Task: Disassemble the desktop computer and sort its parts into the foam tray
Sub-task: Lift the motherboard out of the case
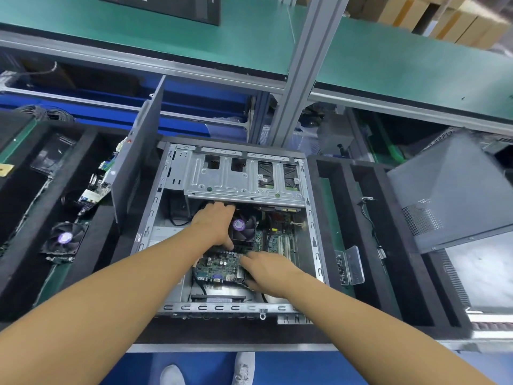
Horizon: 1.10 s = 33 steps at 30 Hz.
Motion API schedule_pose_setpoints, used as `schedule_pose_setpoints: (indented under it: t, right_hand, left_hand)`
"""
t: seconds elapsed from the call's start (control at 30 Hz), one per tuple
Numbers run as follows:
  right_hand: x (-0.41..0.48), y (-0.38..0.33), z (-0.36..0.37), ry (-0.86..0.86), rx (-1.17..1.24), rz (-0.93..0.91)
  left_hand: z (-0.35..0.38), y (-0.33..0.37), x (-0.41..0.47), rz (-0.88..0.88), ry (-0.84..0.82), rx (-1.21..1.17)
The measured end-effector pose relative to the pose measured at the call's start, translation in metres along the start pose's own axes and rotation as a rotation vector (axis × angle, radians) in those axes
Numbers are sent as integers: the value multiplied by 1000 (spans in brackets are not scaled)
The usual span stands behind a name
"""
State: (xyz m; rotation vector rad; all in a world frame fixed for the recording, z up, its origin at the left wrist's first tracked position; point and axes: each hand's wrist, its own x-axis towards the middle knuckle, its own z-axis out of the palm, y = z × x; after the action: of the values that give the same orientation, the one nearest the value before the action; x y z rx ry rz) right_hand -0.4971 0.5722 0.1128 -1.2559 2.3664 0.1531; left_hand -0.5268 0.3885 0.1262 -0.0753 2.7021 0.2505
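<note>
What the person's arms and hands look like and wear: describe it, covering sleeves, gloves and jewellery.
The left arm and right arm are bare to the frame's edge: no sleeve shows. The left hand and right hand wear no gloves. No watch, ring, wrist strap or marking is visible.

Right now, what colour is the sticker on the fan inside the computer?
The sticker is purple; the head view shows it best.

Cardboard boxes (433, 15) behind green shelf (166, 31); grey post (299, 65) before it.
</note>
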Motion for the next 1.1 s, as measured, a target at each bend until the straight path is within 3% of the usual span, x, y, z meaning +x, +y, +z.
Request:
schedule_pose_setpoints:
  t: [0.27, 0.5, 0.67, 1.1]
  right_hand:
    - [-8, 6, 7, 56, 118, -23]
    - [0, 5, 3, -70, 103, 63]
    - [-3, 4, 0, 45, 80, 12]
    - [-12, 13, -9, 348, 290, 106]
  left_hand:
    - [-6, -10, 2, 59, -58, -32]
    - [5, -3, 0, 130, 4, 18]
    - [0, -10, 5, 141, 6, 3]
    - [-17, -25, 0, -137, -147, -24]
